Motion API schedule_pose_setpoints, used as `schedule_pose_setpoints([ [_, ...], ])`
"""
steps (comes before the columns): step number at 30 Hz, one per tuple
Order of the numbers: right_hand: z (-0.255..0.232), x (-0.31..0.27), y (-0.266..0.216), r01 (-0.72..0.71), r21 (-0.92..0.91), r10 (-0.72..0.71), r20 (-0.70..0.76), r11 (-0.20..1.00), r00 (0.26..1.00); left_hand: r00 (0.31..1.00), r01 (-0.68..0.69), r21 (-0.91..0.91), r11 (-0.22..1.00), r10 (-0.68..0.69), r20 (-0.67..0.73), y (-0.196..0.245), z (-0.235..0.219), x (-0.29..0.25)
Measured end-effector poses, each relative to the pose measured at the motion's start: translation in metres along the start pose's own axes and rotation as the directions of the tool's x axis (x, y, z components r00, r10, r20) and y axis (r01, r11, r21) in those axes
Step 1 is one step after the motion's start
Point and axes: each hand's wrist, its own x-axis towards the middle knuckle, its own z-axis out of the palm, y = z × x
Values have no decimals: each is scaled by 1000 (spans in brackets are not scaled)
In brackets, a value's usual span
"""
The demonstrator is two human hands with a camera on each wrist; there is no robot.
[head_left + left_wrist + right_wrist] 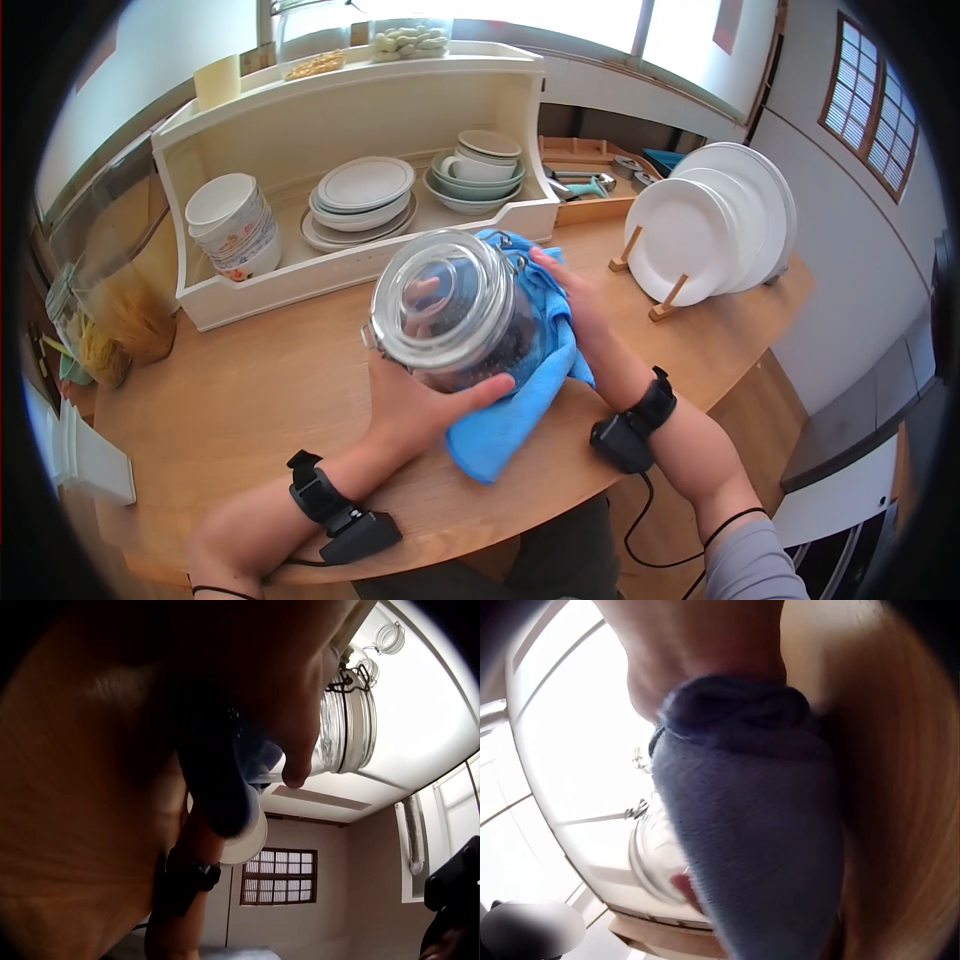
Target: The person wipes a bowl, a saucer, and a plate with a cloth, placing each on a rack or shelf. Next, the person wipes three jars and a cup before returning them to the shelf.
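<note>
A clear glass jar with a clamped glass lid is held tilted above the wooden table, its lid toward the upper left. My left hand grips its near lower side, thumb along the glass. Behind the jar's right side, my right hand presses a blue cloth to the glass, and the cloth hangs down below. In the left wrist view the jar's rim shows past my left hand. The cloth covers most of the right wrist view, under my right hand.
A white shelf with stacked bowls, plates and a cup stands at the back. White plates stand in a wooden rack at the right. Pasta jars and a white container are at the left.
</note>
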Motion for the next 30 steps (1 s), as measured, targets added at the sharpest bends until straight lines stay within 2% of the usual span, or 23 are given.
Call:
schedule_pose_setpoints([
  [1, -11, 7, 3, 12, 4, -12, -7, 1000, 1000, 1000, -3, -3, 1000, 3, 13, 4, 0, -1],
  [2, -32, 20, 10, -68, 74, 55, 172, 995, 984, 997, -74, 5, 997, 74, 23, 8, 0, -2],
  [3, -39, 25, 13, -160, 127, 107, 352, 979, 930, 989, -145, 13, 989, 144, 30, 11, 0, -2],
  [4, -44, 23, 16, -192, 97, 141, 385, 977, 912, 989, -145, -66, 987, 145, 1, 14, 2, 0],
  [5, -47, 22, 25, -190, 100, 137, 388, 977, 911, 989, -146, -62, 987, 147, 5, 12, 0, 2],
  [7, -53, 24, 47, -171, 97, 113, 434, 980, 894, 947, -313, 279, 908, 322, 14, 4, -15, 9],
  [8, -47, 22, 49, -162, 3, 150, 365, 987, 919, 925, -348, 446, 825, 379, 21, 0, -23, 12],
  [9, -49, 25, 51, -160, 2, 148, 374, 987, 915, 923, -352, 452, 820, 384, 21, -3, -23, 13],
  [11, -47, 34, 51, -216, 37, 186, 376, 976, 908, 963, -217, 203, 955, 243, -114, -7, -25, 14],
  [12, -35, 27, 47, -178, -35, 181, 234, 983, 955, 969, -203, 177, 963, 224, -104, -5, -26, 16],
  [13, -33, 29, 45, -181, -37, 185, 244, 983, 952, 968, -205, 185, 961, 227, -110, -7, -27, 17],
  [15, -36, 26, 41, -44, -128, 36, -61, 991, 997, 925, -311, 434, 845, 375, -68, -12, -31, 19],
  [16, -37, 23, 35, -5, -184, -10, -79, 983, 997, 944, -246, 297, 923, 298, -143, -11, -27, 18],
  [17, -31, 18, 28, -12, -185, -3, -79, 983, 997, 944, -240, 299, 924, 293, -148, -13, -29, 18],
  [19, -12, 3, 13, 183, -287, -230, -141, 940, 963, 951, -244, 331, 912, 292, -105, -18, -30, 17],
  [20, 2, -5, 8, 291, -287, -336, -121, 913, 934, 933, -304, 336, 891, 349, -82, -27, -29, 17],
  [21, 10, -8, 9, 290, -290, -334, -118, 912, 935, 933, -304, 336, 892, 350, -87, -24, -28, 15],
  [23, 20, -13, 13, 411, -366, -480, -121, 835, 869, 915, -399, 332, 855, 396, 80, -15, -23, 14],
  [24, 14, -13, 11, 405, -369, -466, -91, 836, 880, 894, -441, 273, 855, 444, 53, -19, -18, 15],
  [27, 1, -5, 8, 337, -435, -404, -69, 835, 912, 885, -462, 291, 838, 456, 95, -15, -17, 9],
  [29, -11, 3, 9, 340, -460, -389, -13, 820, 921, 867, -498, 258, 828, 487, 108, -12, -17, 10],
  [30, -19, 7, 9, 234, -461, -266, -6, 856, 964, 873, -488, 249, 837, 468, 138, -15, -17, 9],
])
